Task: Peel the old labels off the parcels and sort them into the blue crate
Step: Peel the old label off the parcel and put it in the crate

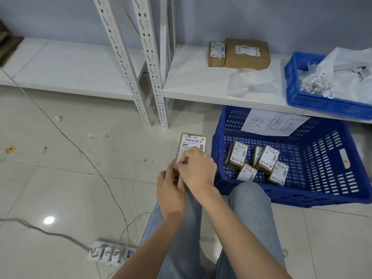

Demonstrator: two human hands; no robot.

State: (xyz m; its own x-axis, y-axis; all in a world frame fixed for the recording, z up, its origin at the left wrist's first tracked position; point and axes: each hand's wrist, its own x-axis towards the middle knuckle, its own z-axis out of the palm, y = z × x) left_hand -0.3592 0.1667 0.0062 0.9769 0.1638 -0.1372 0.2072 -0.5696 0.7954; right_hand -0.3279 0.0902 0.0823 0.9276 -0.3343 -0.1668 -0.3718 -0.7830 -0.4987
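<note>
A small brown parcel [182, 144] with a white label [192, 142] is held above my knees. My left hand [170, 191] grips its near end from below. My right hand [198, 169] lies over the label's lower part, its fingertips pinching at the label's near left edge. To the right on the floor stands a blue crate [330, 164] with a handwritten paper sign [274, 122] on its back wall. Several small labelled parcels [259, 162] lie inside it. Two more brown parcels [239, 53] sit on the low white shelf [193, 77].
A second blue crate [298, 95] on the shelf at right holds peeled labels and a white plastic bag [346, 73]. White shelf uprights [145, 77] stand ahead. Cables [66, 135] cross the tiled floor to a power strip [108, 253] near my left leg.
</note>
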